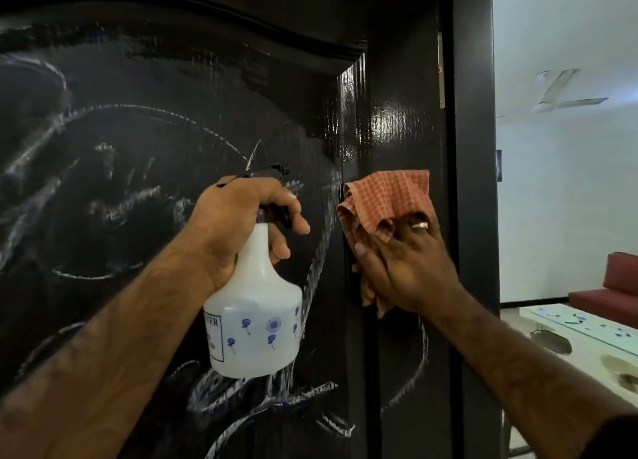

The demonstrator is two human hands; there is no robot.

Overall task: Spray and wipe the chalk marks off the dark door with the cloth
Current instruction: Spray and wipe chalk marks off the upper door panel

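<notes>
orange cloth (388, 196) under the flat-spread right hand (407, 262): press firmly, sweep down the door (400, 120); left hand (238, 224) grips spray bottle (255, 320).

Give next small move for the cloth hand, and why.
Probably slide the right hand with the cloth down the door stile onto the chalk arc below it. The stile above the cloth looks glossy and clean, that arc is the nearest mark, and the left hand keeps its grip on the spray bottle, ready to wet it.
</notes>
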